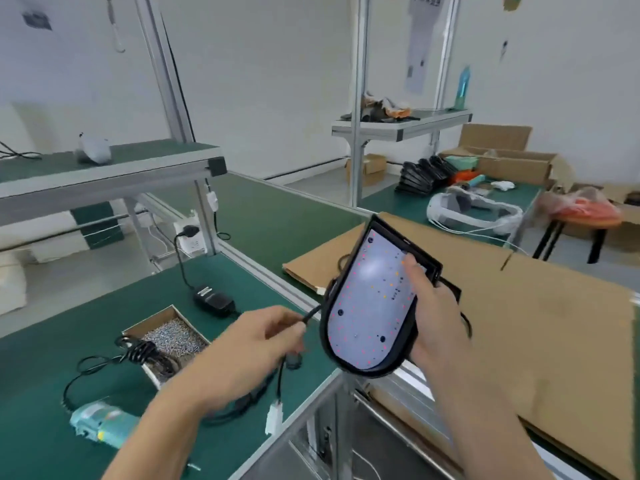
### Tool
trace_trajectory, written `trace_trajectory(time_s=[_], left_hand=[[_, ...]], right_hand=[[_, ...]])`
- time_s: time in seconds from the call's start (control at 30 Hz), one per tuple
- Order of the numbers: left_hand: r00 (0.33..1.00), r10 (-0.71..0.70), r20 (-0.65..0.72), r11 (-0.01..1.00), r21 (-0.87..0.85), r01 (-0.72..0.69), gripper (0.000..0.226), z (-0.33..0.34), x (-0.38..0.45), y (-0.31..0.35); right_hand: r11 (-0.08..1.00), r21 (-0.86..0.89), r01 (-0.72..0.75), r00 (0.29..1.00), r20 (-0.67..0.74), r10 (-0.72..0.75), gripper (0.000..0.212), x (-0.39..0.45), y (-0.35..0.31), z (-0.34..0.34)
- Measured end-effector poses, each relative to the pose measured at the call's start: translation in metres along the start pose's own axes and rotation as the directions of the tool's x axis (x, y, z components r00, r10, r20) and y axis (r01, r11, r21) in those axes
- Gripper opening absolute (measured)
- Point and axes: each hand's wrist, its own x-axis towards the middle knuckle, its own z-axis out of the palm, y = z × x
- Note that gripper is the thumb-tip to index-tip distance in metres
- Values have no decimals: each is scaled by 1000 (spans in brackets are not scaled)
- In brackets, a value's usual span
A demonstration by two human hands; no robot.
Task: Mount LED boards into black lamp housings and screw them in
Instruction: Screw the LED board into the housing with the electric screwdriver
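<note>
While the right hand (pixel 429 317) grips a black housing (pixel 367 299) from its right side at the centre of the frame, the thumb lies across the upper right of the white LED board (pixel 370 299) seated inside it. The housing is held in the air, tilted, with its rounded end toward the bottom of the frame and its square end pointing up. Small pink and orange dots are scattered over the board, with a few dark holes.

Just left of the housing, the left hand (pixel 256 344) pinches a black cable (pixel 311 312) that runs to the housing's left edge. Below this hand, a length of black cable hangs down and ends in a white plug (pixel 274 416).

Under the hands lies a green bench (pixel 52 382). At lower left, a cardboard box (pixel 173 336) holds a heap of small silver screws, with a coiled black cord draped over its left edge. A teal screwdriver (pixel 104 424) rests on the bench near the bottom left. A black power adapter (pixel 213 299) sits above the box. A large flat sheet of cardboard (pixel 536 313) fills the right of the frame. At upper right, a stack of black housings (pixel 422 176) stands on another bench.
</note>
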Motion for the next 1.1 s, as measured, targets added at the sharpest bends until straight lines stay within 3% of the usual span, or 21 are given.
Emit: trace_trajectory(time_s=[0.07, 0.13, 0.2, 0.27, 0.33, 0.4, 0.5, 0.53, 0.6, 0.67, 0.73, 0.8, 0.93, 1.0, 1.1], left_hand=[[998, 48, 33, 998, -43, -46, 17, 32, 18, 9], [999, 31, -22, 984, -175, -34, 23, 72, 43, 18], [995, -50, -91, 959, -283, 22, 28, 116, 70, 28], [980, -144, -140, 915, -395, 78, 25, 157, 93, 36], [952, -271, -142, 804, -577, 143, 28, 190, 113, 40], [917, -378, -128, 685, -705, 184, 29, 212, 127, 43], [889, -443, -116, 600, -775, 199, 29, 230, 139, 42], [888, -446, -110, 599, -774, 205, 29, 235, 140, 41], [893, -420, -161, 705, -678, 209, 30, 243, 141, 38], [915, -338, -219, 855, -478, 202, 34, 245, 139, 34], [944, -247, -220, 940, -292, 178, 42, 242, 139, 31], [968, -163, -189, 971, -207, 123, 42, 240, 138, 29], [993, -8, -117, 995, -97, -3, 18, 248, 128, 27], [997, 24, -67, 993, -110, -32, 22, 250, 126, 24], [997, 69, 28, 986, -153, -64, 38, 246, 124, 20]], right_hand=[[1000, -5, -14, 999, -53, 14, 39, 19, -8, -35], [999, -29, -46, 995, -91, 43, 36, 38, -11, -70], [993, -90, -82, 984, -164, 66, 40, 59, -9, -108], [980, -154, -126, 961, -266, 81, 62, 80, -4, -144], [966, -209, -150, 942, -328, 75, 73, 99, 5, -173], [948, -264, -176, 931, -359, 72, 66, 114, 15, -191], [895, -402, -192, 926, -376, 30, 43, 127, 27, -203], [866, -459, -200, 914, -406, -4, 42, 132, 30, -207], [805, -557, -204, 889, -449, -85, 56, 139, 32, -210], [723, -657, -215, 879, -453, -150, 52, 141, 29, -207], [652, -725, -223, 870, -450, -202, 49, 144, 27, -208], [609, -759, -230, 862, -449, -234, 49, 147, 29, -207], [411, -831, -375, 821, -504, -269, 67, 145, 38, -203], [355, -843, -404, 815, -508, -278, 69, 141, 39, -200], [360, -837, -413, 825, -511, -241, 65, 141, 36, -202]])
